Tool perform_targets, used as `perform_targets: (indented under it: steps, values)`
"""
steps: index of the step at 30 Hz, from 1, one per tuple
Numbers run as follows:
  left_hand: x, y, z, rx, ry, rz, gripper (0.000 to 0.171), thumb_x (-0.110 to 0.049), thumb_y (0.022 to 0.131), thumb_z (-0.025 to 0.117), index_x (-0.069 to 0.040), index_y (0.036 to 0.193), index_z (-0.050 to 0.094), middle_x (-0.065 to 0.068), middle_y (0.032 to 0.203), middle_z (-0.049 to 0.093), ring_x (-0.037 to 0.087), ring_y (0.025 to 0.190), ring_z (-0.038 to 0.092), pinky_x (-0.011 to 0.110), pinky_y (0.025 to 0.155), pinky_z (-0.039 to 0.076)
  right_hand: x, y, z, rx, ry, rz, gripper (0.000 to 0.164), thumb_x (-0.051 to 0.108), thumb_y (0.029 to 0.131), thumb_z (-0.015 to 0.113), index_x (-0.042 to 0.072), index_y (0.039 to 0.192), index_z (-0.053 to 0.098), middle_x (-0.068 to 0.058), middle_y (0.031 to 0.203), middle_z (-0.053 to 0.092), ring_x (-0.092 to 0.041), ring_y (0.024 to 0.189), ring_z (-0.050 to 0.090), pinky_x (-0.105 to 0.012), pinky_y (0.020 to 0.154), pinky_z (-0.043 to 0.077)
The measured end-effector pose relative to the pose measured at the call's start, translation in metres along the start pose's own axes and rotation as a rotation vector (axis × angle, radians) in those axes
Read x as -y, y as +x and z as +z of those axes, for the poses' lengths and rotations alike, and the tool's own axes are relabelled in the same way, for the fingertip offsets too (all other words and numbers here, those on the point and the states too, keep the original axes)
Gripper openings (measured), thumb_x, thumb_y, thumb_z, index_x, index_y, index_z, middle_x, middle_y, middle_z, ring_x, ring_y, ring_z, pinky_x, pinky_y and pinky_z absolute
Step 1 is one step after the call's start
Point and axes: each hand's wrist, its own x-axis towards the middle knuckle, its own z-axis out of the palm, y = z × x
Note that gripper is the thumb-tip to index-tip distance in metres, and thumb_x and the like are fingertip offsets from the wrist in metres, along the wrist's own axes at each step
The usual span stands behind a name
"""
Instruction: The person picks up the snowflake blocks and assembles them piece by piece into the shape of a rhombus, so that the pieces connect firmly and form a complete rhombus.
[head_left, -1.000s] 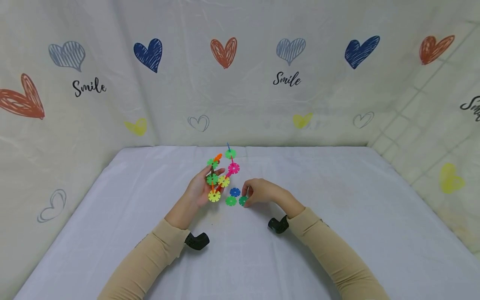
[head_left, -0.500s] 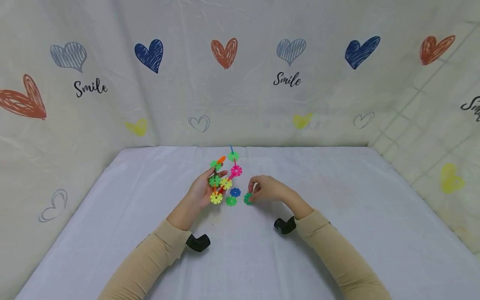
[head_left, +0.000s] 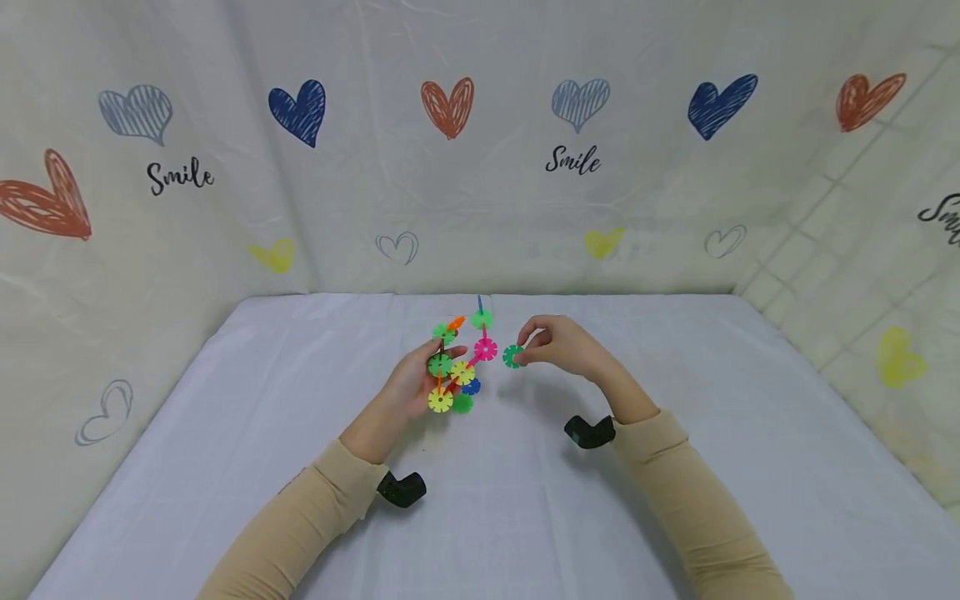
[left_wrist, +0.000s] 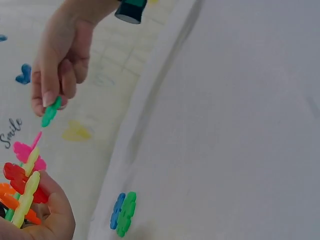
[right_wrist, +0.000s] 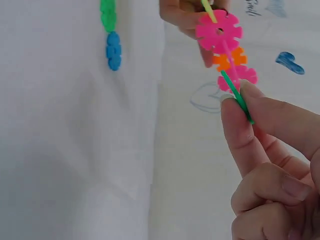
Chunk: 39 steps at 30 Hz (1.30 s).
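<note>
My left hand point(head_left: 411, 385) holds a chain of notched plastic discs joined at their slots, in green, yellow, pink, red and orange. A pink disc point(head_left: 485, 349) stands out on its right side, and a green disc point(head_left: 482, 319) with a blue one edge-on tops it. My right hand point(head_left: 562, 346) is raised to the right of the chain and pinches a single dark green disc point(head_left: 513, 357) between thumb and forefinger. In the right wrist view that green disc point(right_wrist: 237, 96) shows edge-on, overlapping the pink discs behind it.
A blue disc point(head_left: 471, 387) and a light green disc point(head_left: 462, 403) lie side by side on the white tablecloth point(head_left: 495, 517), below the chain. Black camera mounts point(head_left: 402, 489) sit at both wrists. A heart-patterned curtain point(head_left: 510, 200) hangs behind the table.
My right hand has lifted the dark green disc off the table, moving it up and right. The left hand has shifted slightly right and down with the chain, now overlapping the two loose discs.
</note>
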Motion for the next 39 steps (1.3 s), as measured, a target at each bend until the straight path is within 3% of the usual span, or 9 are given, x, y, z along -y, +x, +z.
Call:
perform_targets:
  steps: [6, 10, 14, 18, 30, 39]
  values:
    - [0.004, -0.002, 0.004, 0.028, 0.005, -0.006, 0.043, -0.027, 0.114, 0.033, -0.011, 0.154, 0.036, 0.004, 0.121, 0.062, 0.018, 0.089, 0.065, 0.026, 0.064, 0.054, 0.012, -0.001, -0.013, -0.110, 0.095, -0.015, 0.029, 0.021, 0.092, 0.078, 0.006, 0.111, 0.064, -0.007, 0.092, 0.075, -0.029, 0.102, 0.066, -0.047, 0.093, 0.045]
    - [0.009, -0.004, 0.008, 0.065, 0.026, -0.031, 0.043, -0.027, 0.114, 0.032, -0.011, 0.154, 0.035, 0.003, 0.119, 0.062, 0.018, 0.085, 0.064, 0.027, 0.063, 0.051, 0.016, 0.001, -0.007, -0.192, 0.190, -0.005, 0.033, 0.023, 0.093, 0.078, 0.004, 0.116, 0.063, -0.013, 0.098, 0.076, -0.031, 0.109, 0.065, -0.055, 0.101, 0.043]
    - [0.013, -0.006, 0.013, 0.078, 0.072, -0.042, 0.044, -0.027, 0.113, 0.034, -0.012, 0.155, 0.036, 0.004, 0.123, 0.062, 0.017, 0.085, 0.062, 0.028, 0.064, 0.050, 0.014, 0.005, 0.002, -0.241, 0.223, -0.016, 0.034, 0.024, 0.093, 0.078, 0.003, 0.117, 0.064, -0.014, 0.098, 0.076, -0.034, 0.111, 0.066, -0.054, 0.098, 0.044]
    - [0.015, -0.005, 0.014, 0.082, 0.114, -0.027, 0.046, -0.028, 0.113, 0.034, -0.011, 0.156, 0.037, 0.005, 0.125, 0.063, 0.017, 0.088, 0.061, 0.028, 0.065, 0.052, 0.012, 0.008, 0.008, -0.271, 0.207, -0.017, 0.033, 0.024, 0.093, 0.079, 0.005, 0.116, 0.065, -0.011, 0.094, 0.076, -0.034, 0.109, 0.066, -0.049, 0.092, 0.045]
    - [0.019, -0.007, 0.016, 0.094, 0.097, -0.043, 0.046, -0.030, 0.113, 0.037, -0.009, 0.154, 0.040, 0.011, 0.131, 0.060, 0.019, 0.089, 0.065, 0.029, 0.069, 0.055, 0.015, 0.012, 0.019, -0.285, 0.101, -0.026, 0.030, 0.025, 0.095, 0.077, 0.006, 0.115, 0.068, -0.009, 0.095, 0.076, -0.034, 0.104, 0.067, -0.044, 0.085, 0.049]
    - [0.021, -0.007, 0.017, 0.086, 0.122, -0.016, 0.045, -0.027, 0.112, 0.040, -0.008, 0.152, 0.042, 0.011, 0.125, 0.064, 0.019, 0.099, 0.064, 0.028, 0.077, 0.056, 0.019, 0.012, 0.023, -0.314, 0.049, -0.037, 0.028, 0.024, 0.093, 0.079, 0.006, 0.114, 0.072, -0.008, 0.091, 0.075, -0.031, 0.094, 0.068, -0.038, 0.075, 0.049]
